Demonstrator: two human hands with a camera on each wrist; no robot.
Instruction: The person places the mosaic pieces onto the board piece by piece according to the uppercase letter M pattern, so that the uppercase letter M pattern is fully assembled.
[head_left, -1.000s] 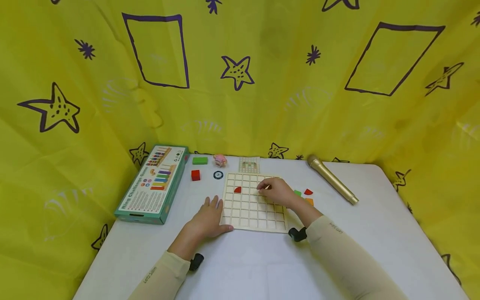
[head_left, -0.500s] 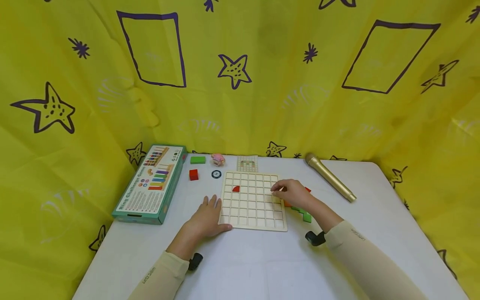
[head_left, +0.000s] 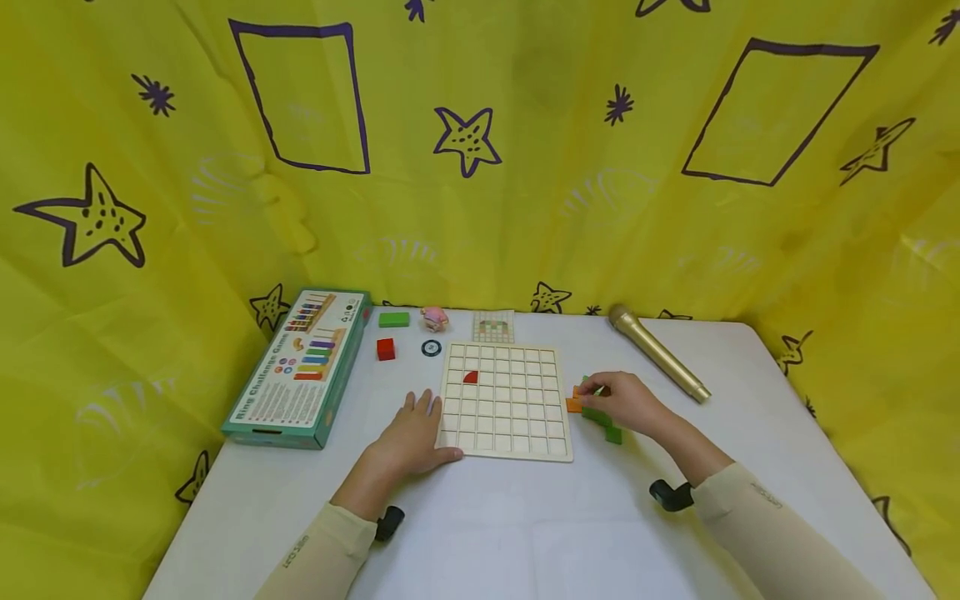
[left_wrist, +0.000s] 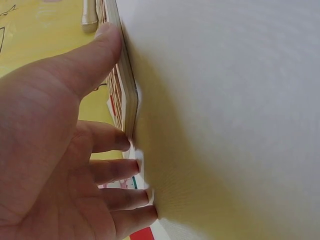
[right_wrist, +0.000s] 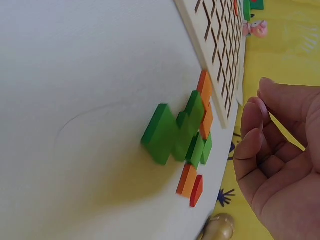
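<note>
A wooden grid board (head_left: 517,412) lies mid-table, with a red quarter-round piece (head_left: 471,377) in one of its squares. My left hand (head_left: 408,437) rests spread at the board's near left corner, thumb on the front edge and fingers down the left side. Just right of the board, my right hand (head_left: 624,402) hovers over a cluster of pieces, fingers bent, thumb near the index finger. Nothing shows between those fingertips in the right wrist view. The cluster has several green blocks (right_wrist: 159,134), orange blocks (right_wrist: 205,87) and a red piece (right_wrist: 197,191); the hand partly hides it in the head view.
A pattern card (head_left: 493,327) lies behind the board. Left of it are a pink figurine (head_left: 434,318), a round chip (head_left: 431,348), a green block (head_left: 393,320) and a red cube (head_left: 386,349). A game box (head_left: 300,367) lies far left, a gold microphone (head_left: 660,354) back right.
My right hand has moved right, from over the middle of the board to the cluster of pieces beside it. My left hand has stayed at the board's corner.
</note>
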